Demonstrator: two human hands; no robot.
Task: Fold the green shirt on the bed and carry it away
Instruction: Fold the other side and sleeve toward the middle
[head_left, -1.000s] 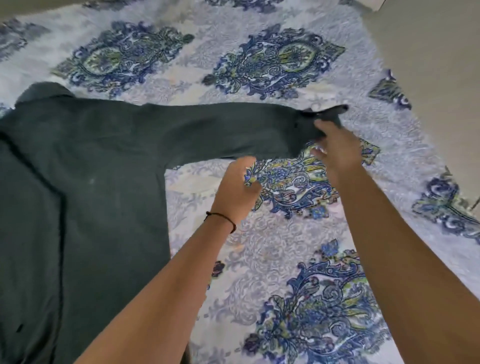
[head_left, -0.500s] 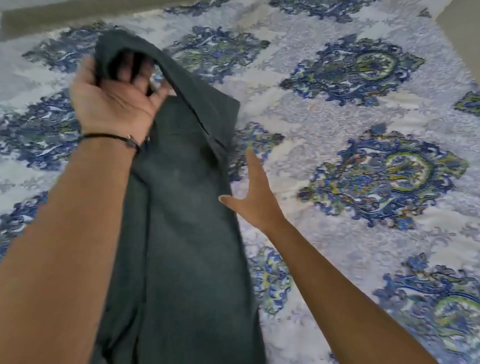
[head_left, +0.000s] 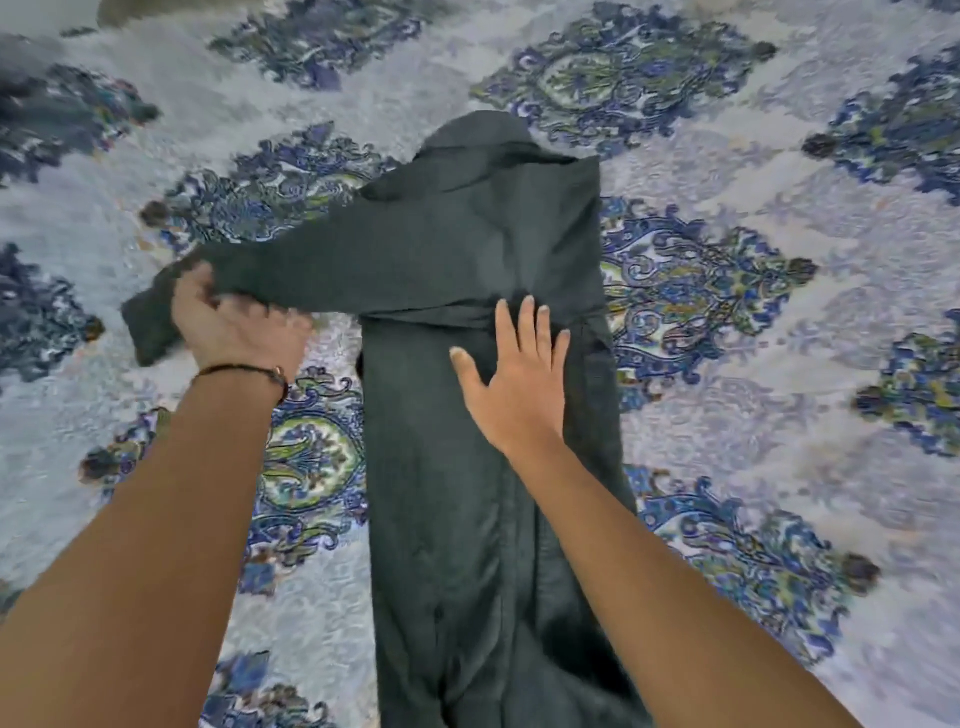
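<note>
The dark green shirt (head_left: 467, 467) lies on the bed as a long narrow strip running from the collar at the top centre down to the bottom edge of the view. One sleeve (head_left: 311, 270) stretches out to the left across the strip. My left hand (head_left: 234, 327), with a thin black band on the wrist, grips that sleeve near its cuff. My right hand (head_left: 514, 374) lies flat with fingers spread on the middle of the folded body, just below the sleeve.
The bed is covered by a pale sheet (head_left: 779, 364) with blue and green ornamental medallions, spread on all sides of the shirt. A dark blurred shape (head_left: 21, 78) shows at the far left top corner.
The sleeve that my left hand held up over the shirt now lies out to the left, lower down. My right hand has moved from the shirt's right edge onto its middle.
</note>
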